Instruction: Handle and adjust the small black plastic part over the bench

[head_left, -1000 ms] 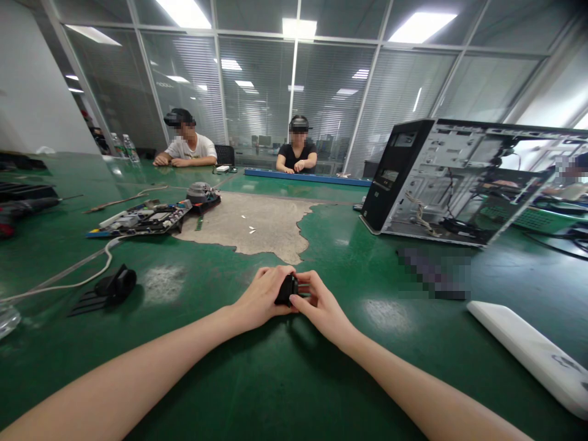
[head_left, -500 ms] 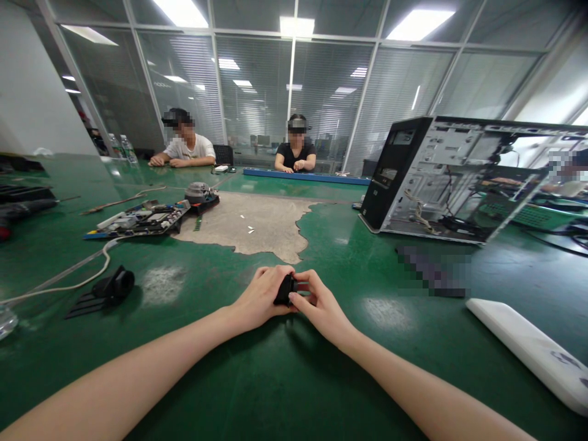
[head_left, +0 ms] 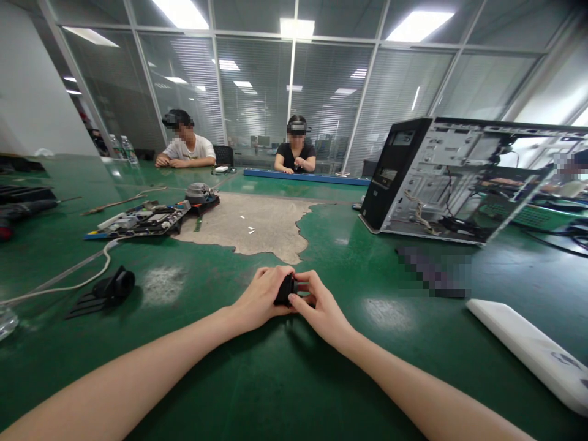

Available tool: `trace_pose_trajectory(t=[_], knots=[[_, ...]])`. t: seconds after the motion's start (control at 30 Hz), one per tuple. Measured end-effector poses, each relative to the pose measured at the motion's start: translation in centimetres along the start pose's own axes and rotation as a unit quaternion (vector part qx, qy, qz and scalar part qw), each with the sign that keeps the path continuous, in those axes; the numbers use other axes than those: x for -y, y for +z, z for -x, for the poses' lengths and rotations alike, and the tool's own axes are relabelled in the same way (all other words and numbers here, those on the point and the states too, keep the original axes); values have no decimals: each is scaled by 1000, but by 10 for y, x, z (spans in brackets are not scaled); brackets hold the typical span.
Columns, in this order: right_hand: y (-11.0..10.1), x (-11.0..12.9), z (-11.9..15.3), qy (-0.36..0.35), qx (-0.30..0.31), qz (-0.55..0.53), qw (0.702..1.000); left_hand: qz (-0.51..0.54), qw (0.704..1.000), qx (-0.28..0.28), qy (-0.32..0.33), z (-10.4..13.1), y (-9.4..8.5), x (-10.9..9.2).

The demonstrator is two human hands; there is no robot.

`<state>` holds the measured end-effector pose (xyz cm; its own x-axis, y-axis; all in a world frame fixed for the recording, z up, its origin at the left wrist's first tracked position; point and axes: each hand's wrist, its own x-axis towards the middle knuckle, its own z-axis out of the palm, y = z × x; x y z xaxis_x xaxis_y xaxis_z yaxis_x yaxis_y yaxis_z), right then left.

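Observation:
Between my two hands is a small black plastic-looking part (head_left: 285,290), held just above or on the green tabletop (head_left: 257,380). My left hand (head_left: 261,297) is wrapped round its left side, covering much of it. From the right, my right hand (head_left: 319,303) grips the same part with thumb and fingertips. What exactly the part is cannot be made out. A black bracket-like piece with a round end (head_left: 122,283) lies on the table to the left, apart from my hands.
Ahead to the left lies a circuit board (head_left: 147,217) beside a fan-like cooler (head_left: 201,195), near a bare worn patch (head_left: 271,236). An open computer case (head_left: 413,177) stands right. A white slab-like object (head_left: 523,349) lies front right. Two people (head_left: 188,147) sit opposite.
My hands and the black part have barely moved. Across the table, the person in black has raised one hand slightly.

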<state>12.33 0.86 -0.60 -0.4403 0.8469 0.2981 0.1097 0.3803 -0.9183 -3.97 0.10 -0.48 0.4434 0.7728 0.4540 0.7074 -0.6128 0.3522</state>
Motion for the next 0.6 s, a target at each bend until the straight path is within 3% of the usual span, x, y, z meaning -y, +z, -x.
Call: trace_pose_trajectory(t=[0.13,0.4,0.6], knots=[[0,-1,0,-57,-27,28,998,1,1000,-3,1,0,1,1],[1,0,-1,44,14,-25,999,-5,1000,-6,-1,1,2,2],[0,0,2,-40,-17,40,998,-2,1000,-4,4,0,1,1]])
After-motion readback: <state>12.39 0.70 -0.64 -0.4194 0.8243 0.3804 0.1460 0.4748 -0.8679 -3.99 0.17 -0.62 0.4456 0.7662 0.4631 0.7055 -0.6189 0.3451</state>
